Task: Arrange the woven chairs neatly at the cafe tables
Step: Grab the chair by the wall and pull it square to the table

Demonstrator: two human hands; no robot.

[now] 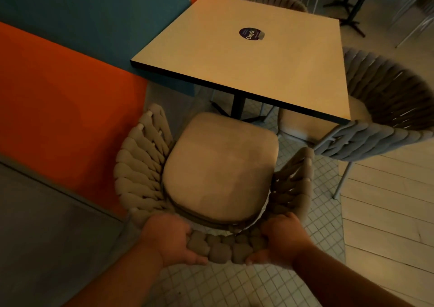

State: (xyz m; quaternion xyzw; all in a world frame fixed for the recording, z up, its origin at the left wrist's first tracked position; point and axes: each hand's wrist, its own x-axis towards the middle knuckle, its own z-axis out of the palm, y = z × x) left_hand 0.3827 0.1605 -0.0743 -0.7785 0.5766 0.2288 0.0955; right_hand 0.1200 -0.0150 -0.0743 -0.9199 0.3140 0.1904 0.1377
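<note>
both hands, left hand point(168, 238) and right hand point(283, 241), are gripping the chair's point(220, 172) woven back rail, seat pointing straight ahead at the near edge of the table point(237, 55), its front just under it, so i'd guess it's a straight push in

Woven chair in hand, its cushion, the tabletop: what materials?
Woven chair: thick beige cord, probably padded rope, matte; plump braided strands. Cushion: soft matte fabric, suede-like; rounded edges, mottled nap. Tabletop: likely pale laminate; smooth, flat, with a dark edge band.
</note>
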